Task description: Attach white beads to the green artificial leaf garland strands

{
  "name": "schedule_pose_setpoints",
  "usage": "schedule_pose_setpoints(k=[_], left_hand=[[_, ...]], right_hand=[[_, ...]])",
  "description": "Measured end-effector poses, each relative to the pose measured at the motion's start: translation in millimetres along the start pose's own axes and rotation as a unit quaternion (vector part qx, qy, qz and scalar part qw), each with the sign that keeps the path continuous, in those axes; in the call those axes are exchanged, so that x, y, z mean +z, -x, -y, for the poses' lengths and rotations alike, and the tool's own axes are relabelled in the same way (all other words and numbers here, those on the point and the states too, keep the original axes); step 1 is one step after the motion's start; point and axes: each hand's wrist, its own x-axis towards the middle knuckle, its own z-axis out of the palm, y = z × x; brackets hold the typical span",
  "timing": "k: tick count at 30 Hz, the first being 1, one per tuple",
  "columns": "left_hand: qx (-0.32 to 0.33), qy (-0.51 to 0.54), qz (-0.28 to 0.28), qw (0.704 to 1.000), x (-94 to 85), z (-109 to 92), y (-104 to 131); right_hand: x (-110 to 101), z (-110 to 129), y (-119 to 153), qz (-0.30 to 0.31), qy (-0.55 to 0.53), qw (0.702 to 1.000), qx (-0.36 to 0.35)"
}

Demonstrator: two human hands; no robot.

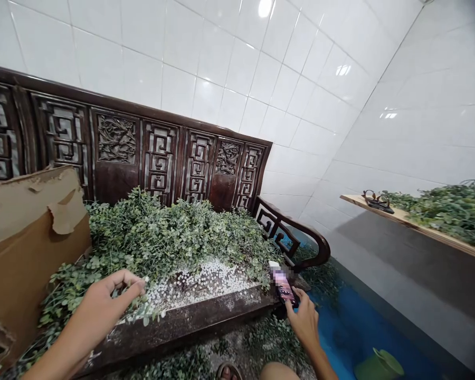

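Note:
My right hand grips the lower end of a phone with a lit, partly blurred screen, near the bench's right armrest. On the left, my left hand is closed in a pinch, with a tiny white piece at the thumb and fingertips. Beside that hand, many small white pieces lie scattered on the seat of the dark wooden bench. Behind them a large heap of artificial green sprigs covers most of the seat.
A torn cardboard box stands at the left. On the right wall, a wooden shelf holds more greenery and a small dark object. A green bucket sits on the blue floor. Loose sprigs lie below the bench.

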Motion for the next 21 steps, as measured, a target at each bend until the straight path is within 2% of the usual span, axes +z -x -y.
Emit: schedule_pose_setpoints(k=[7, 10, 12, 14, 16, 18, 21], left_hand=[[0.008, -0.01, 0.002, 1.0, -2.0, 5, -4], [0.034, -0.023, 0.049, 0.998, -4.1, 7, -9], [0.073, -0.039, 0.103, 0.991, -3.3, 10, -12], [0.113, -0.056, 0.167, 0.978, 0.3, 16, -15], [0.127, -0.078, 0.2, 0.968, 6.3, 23, -15], [0.12, -0.109, 0.205, 0.965, 13.0, 31, -14], [0.093, -0.136, 0.231, 0.959, 21.3, 38, -11]], right_hand=[[5, 16, -1, -0.001, 0.083, 0.996, 0.03], [7, 22, -2, -0.014, 0.081, 0.996, 0.04], [6, 30, -6, -0.04, 0.063, 0.997, 0.029], [3, 43, -13, -0.064, 0.029, 0.998, -0.005], [-2, 63, -21, -0.065, -0.016, 0.996, -0.058], [-7, 91, -28, -0.02, -0.059, 0.988, -0.138], [-16, 141, -31, 0.099, -0.072, 0.957, -0.263]])
